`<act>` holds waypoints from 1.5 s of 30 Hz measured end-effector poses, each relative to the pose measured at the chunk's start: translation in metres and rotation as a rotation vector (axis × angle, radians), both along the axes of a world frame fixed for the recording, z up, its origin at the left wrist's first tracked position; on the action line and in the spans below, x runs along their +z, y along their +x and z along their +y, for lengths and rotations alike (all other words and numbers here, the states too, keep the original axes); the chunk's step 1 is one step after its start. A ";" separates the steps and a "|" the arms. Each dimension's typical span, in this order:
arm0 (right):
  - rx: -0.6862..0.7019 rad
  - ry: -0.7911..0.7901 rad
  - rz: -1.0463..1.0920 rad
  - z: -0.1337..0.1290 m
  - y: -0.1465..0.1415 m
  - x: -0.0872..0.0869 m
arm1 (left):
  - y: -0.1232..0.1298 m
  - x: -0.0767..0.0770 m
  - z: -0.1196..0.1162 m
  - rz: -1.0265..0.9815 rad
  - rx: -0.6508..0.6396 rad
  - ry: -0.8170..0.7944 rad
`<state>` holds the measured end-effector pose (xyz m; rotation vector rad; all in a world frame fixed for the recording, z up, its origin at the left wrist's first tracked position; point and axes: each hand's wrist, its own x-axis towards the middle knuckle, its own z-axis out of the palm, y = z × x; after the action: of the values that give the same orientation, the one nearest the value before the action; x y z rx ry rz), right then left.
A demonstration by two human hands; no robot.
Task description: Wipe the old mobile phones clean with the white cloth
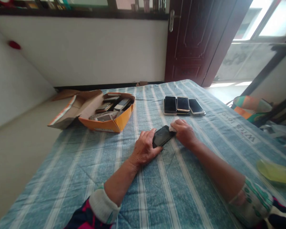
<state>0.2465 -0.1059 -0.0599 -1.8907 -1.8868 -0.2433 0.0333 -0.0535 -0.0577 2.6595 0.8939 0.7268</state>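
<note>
The left hand (144, 148) grips a dark phone (163, 136) at one end, the thumb along the near edge and the other fingers bent over the far side. The phone lies between the two hands, slanting up from the left fingers toward the right ones, its dark face upward. The right hand (184, 132) is closed, its fingers pinched around a small white wad (173, 126) that touches the phone's upper right corner; whether it is cloth or paper, I cannot tell.

Beneath both hands spreads a blue striped sheet (154, 197). Just beyond the right fingers are three groups of phones side by side: a black phone (170, 104) on top at the left, a gold-edged phone (183, 103) on top in the middle, and a pale-edged phone (196, 107) slightly tilted at the right. To the left of the left fingers and farther off sits an orange box (125, 121), its flap (89, 106) folded outward away from the hands, with several old phones (122, 104) jumbled inside. A yellow thing (276, 173) lies well to the right of the right fingers, too blurred to name. Far past the fingers stands a dark red door (193, 41).
</note>
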 end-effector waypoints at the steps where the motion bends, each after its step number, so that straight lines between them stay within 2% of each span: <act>1: 0.025 0.062 0.015 -0.001 -0.002 -0.001 | 0.000 -0.001 0.000 -0.004 0.001 0.001; 4: 0.209 0.211 0.032 -0.008 -0.020 -0.001 | -0.002 -0.003 0.000 -0.019 0.003 0.000; 7: 0.429 0.194 -0.005 -0.014 -0.045 0.001 | -0.002 -0.005 0.001 -0.036 -0.008 0.012; 9: 0.482 0.167 -0.045 -0.017 -0.056 0.000 | -0.003 -0.006 0.001 -0.047 -0.015 0.027; 11: 0.461 0.146 -0.071 -0.017 -0.057 -0.002 | -0.002 -0.006 0.001 -0.047 -0.014 0.032; 17: 0.255 0.113 -0.100 -0.013 -0.034 -0.009 | -0.003 -0.003 -0.001 -0.020 0.027 -0.022; 19: 0.229 0.116 -0.088 -0.012 -0.032 -0.008 | -0.004 -0.003 -0.002 -0.021 0.030 -0.037; 25: 0.399 0.105 -0.035 -0.004 -0.060 -0.004 | -0.003 -0.005 -0.002 -0.072 0.025 -0.051; 28: 0.408 0.075 -0.053 0.001 -0.067 -0.002 | -0.003 -0.005 -0.002 -0.084 0.024 -0.052; 33: 0.233 -0.016 -0.084 0.008 -0.051 0.000 | -0.003 -0.001 -0.002 -0.065 0.044 -0.105; 36: 0.167 -0.017 -0.076 0.009 -0.046 0.001 | -0.004 0.000 -0.002 -0.059 0.051 -0.116; 38: 0.208 0.005 -0.066 0.007 -0.051 0.001 | -0.003 -0.001 -0.002 -0.065 0.055 -0.103; 42: 0.385 0.042 -0.062 0.002 -0.066 0.001 | -0.003 -0.003 -0.002 -0.075 0.046 -0.070; 45: 0.353 0.031 -0.076 0.003 -0.062 0.001 | -0.003 -0.003 -0.002 -0.076 0.050 -0.078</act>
<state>0.1845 -0.1029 -0.0590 -1.5117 -2.2117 -0.2302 0.0306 -0.0555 -0.0606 2.5325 0.9509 0.7832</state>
